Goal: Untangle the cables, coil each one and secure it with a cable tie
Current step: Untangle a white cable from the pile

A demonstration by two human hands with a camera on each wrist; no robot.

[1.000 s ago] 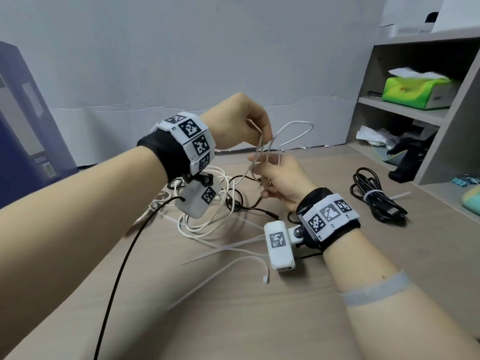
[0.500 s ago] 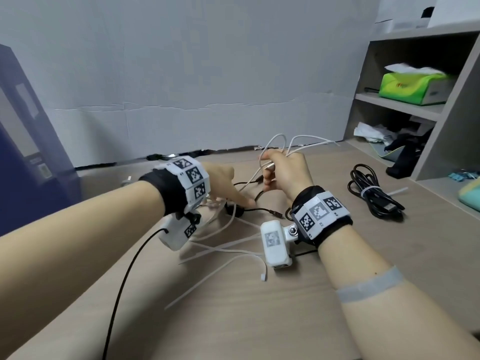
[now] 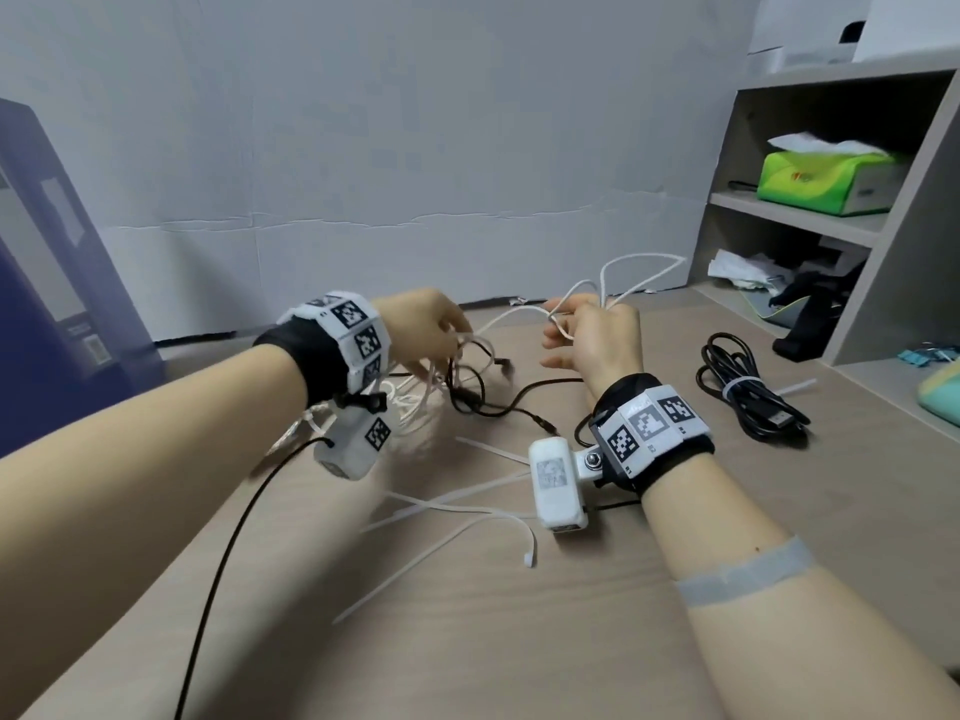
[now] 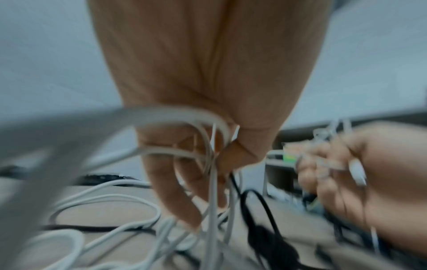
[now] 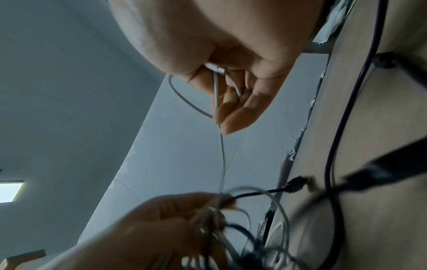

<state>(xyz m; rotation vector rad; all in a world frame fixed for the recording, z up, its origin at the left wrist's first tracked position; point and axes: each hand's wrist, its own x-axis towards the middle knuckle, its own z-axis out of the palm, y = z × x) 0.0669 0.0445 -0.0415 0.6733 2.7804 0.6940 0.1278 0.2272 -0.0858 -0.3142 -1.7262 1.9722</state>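
Wooden surface [image 3: 597, 641] is strewn with loose cable ties [image 3: 457, 517]; a tied black cable bundle [image 3: 748, 392] lies near the shelf [image 3: 795, 226]. White cable [image 3: 639, 275] loops are pinched in the right hand [image 3: 597, 340], tangled strands gripped by the left hand [image 3: 421, 330], black cable [image 3: 493, 402] interwoven.

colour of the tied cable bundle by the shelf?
Black, with a white cable tie round the tied cable bundle. Head view shows it best.

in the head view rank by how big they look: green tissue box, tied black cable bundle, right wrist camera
1. Green tissue box, tied black cable bundle: alike in size, no ranking.
2. Right wrist camera: smallest, though nearest the camera.
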